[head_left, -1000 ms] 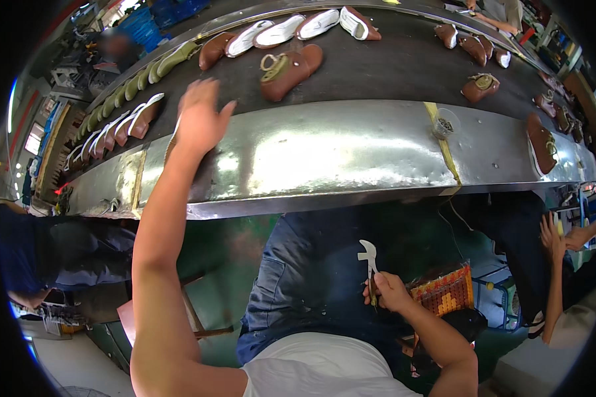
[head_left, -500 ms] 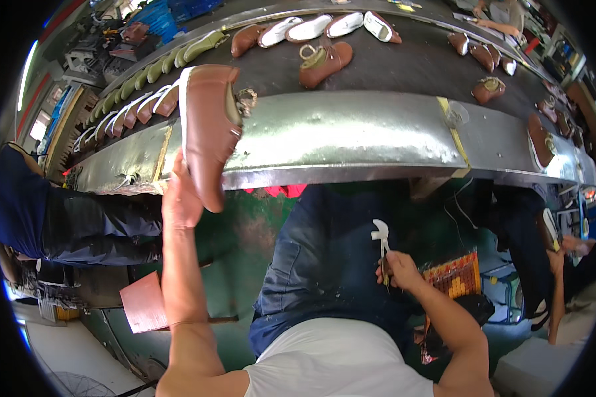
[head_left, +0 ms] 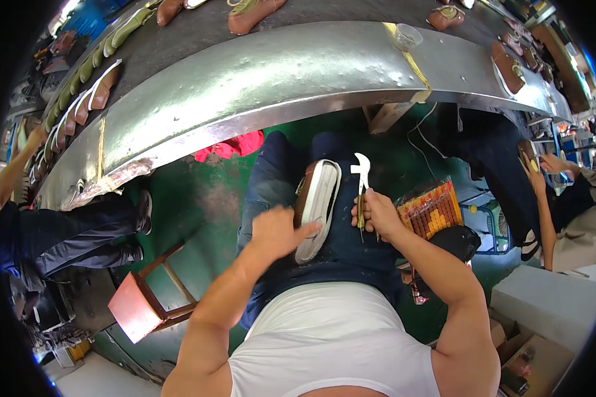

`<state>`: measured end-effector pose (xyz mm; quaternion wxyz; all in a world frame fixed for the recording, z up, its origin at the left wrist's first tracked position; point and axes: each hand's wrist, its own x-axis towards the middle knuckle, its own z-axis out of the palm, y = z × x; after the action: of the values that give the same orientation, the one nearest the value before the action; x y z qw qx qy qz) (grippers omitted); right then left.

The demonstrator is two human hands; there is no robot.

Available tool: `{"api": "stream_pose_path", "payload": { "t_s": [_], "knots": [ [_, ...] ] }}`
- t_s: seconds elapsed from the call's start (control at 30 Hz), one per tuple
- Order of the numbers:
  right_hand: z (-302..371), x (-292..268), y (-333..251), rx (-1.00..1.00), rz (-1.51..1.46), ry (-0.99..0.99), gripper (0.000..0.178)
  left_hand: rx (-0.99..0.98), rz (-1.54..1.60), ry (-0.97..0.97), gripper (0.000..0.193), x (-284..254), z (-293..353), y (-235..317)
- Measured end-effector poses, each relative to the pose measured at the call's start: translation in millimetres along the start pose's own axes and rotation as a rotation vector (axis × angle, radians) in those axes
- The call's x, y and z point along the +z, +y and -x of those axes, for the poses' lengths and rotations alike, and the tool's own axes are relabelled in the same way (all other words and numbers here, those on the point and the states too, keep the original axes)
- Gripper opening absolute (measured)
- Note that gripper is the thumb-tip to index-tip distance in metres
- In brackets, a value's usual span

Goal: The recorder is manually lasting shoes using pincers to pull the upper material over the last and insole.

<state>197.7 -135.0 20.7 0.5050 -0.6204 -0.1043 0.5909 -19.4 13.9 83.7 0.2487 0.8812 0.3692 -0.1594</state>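
A brown shoe (head_left: pixel 320 192) lies over my thighs with its pale sole side turned up and a white rim around it. My left hand (head_left: pixel 276 231), slightly blurred, grips the shoe from the left, its thumb stretched across the sole; the other fingers are partly hidden. To the right of the shoe, apart from it, my right hand (head_left: pixel 377 213) is closed around the handles of metal lasting pincers (head_left: pixel 361 173). Their curved head with a short side stub points up, away from me.
A metal-edged bench (head_left: pixel 245 73) curves across the front, with rows of brown and green shoes (head_left: pixel 102 89) at its left. A clear cup (head_left: pixel 407 38) sits on its edge. Below are a wooden stool (head_left: pixel 136 308), a beaded seat mat (head_left: pixel 434 212) and a red cloth (head_left: pixel 232 145). People work on both sides.
My left hand has brought the brown shoe down from above the bench edge onto my lap and turned its sole up. The pincers stay in my right hand. The view has tilted downward.
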Motion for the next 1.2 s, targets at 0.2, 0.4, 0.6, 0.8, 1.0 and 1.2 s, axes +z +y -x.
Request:
{"api": "stream_pose_path", "payload": {
  "t_s": [0.2,0.4,0.6,0.8,1.0,1.2],
  "knots": [
    [12.0,2.4,-8.2,-0.219,0.404,-0.109,0.027,-0.043,1.212,-0.100,0.067,20.9,-126.1,-18.8],
    [60.4,31.8,-43.7,-0.312,0.679,-0.174,0.031,0.200,1.308,0.196,0.061,12.8,-75.8,-23.4],
    [55.5,48.2,-58.0,-0.170,0.597,-0.396,0.031,0.469,0.990,0.406,0.062,6.6,-40.0,-40.2],
    [51.5,56.0,-73.6,-0.029,0.459,-0.527,0.027,0.481,1.144,0.219,0.057,-9.4,-18.1,-35.0],
    [36.9,66.1,-69.2,0.061,0.526,-0.463,0.021,0.442,0.785,0.437,0.044,-8.2,-17.9,-48.6],
    [1.3,85.1,3.9,-0.507,0.706,-0.170,0.024,0.445,0.900,0.475,0.041,4.2,-28.7,-64.4]
  ]
}}
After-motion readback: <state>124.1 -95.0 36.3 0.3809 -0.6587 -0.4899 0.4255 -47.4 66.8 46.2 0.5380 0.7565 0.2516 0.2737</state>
